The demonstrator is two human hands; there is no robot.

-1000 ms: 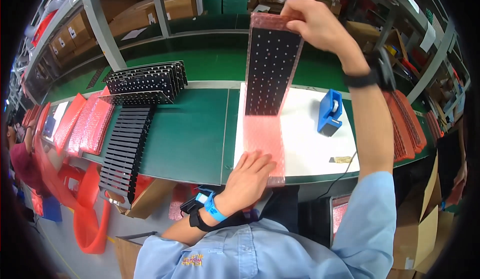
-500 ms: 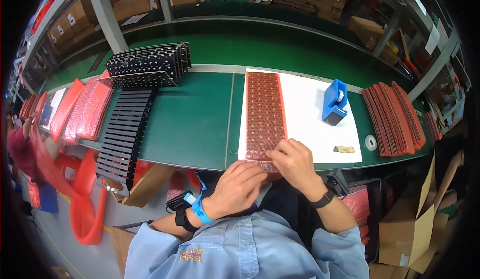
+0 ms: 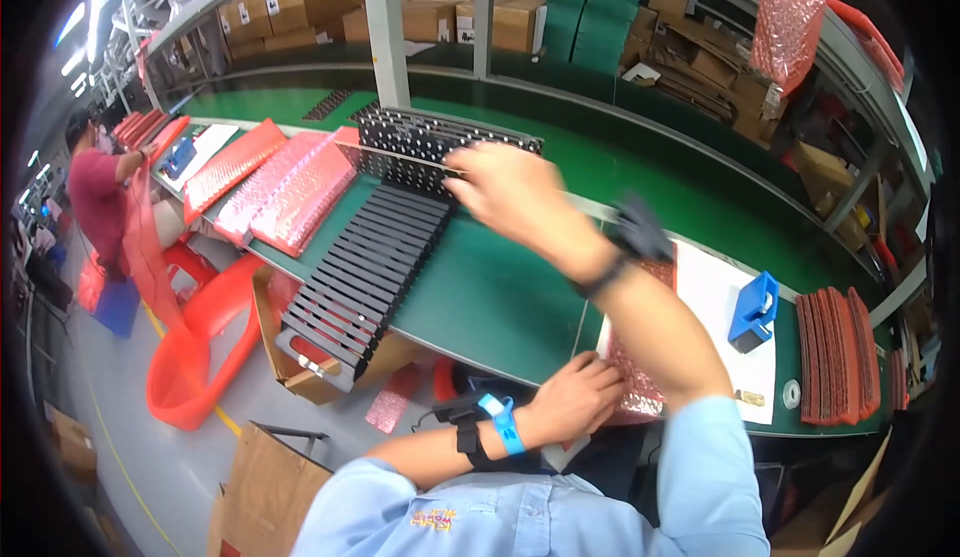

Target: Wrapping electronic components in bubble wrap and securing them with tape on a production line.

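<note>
Just above frame centre, the right hand (image 3: pixel 505 189) blurs at the black panels (image 3: pixel 405 160), its pinch untellable; lower centre, the left hand (image 3: pixel 572 404) curls at a red bubble-wrap pouch (image 3: pixel 640 395), grip unclear. Fetching a panel seems underway, calling for a firm edge hold.

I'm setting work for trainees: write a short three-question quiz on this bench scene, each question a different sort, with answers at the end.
1. True or false: the blue plastic tape dispenser stands on the flat white sheet.

2. Which hand is nearer the upright black panels with pale dots?

3. Which is nearest the left hand?
A) ring-shaped white tape roll
B) translucent red bubble wrap
C) brown cardboard box

Key:
1. True.
2. The right hand.
3. B.
</note>
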